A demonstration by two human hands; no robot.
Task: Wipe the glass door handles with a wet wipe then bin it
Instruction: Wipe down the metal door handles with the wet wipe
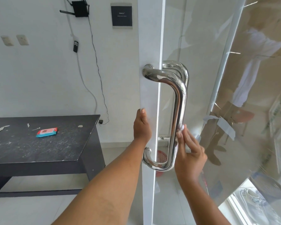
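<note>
From the head camera, a person stands at a glass door [201, 46] and both bare arms reach forward. The door has a white frosted strip along its edge, and a shiny metal handle [178, 111] is fixed there. The handle is a long bar that bends in at the top and at the bottom. A second handle [182, 69] just like it sits on the other side of the glass, and its top curve peeks out behind the first one.

The left hand [142, 125] is flat and loose on the white strip of the door, just left of the handle. It grips nothing, and its thumb points up.

The right hand [190, 151] is on the right side of the bar, low down. Its fingers pinch a small white wet wipe [181, 129] and press it against the bar. Only a little bit of the wipe shows above the fingertips.

On the left stands a dark bench [68, 150] with worn, scratched paint. A pack of wipes [46, 132], pink and blue, lies flat on top of it, well apart from the door. Low down, behind the glass and under the handle, a red basket [161, 157] shows. Cables and a small black box hang on the white wall above the bench.
</note>
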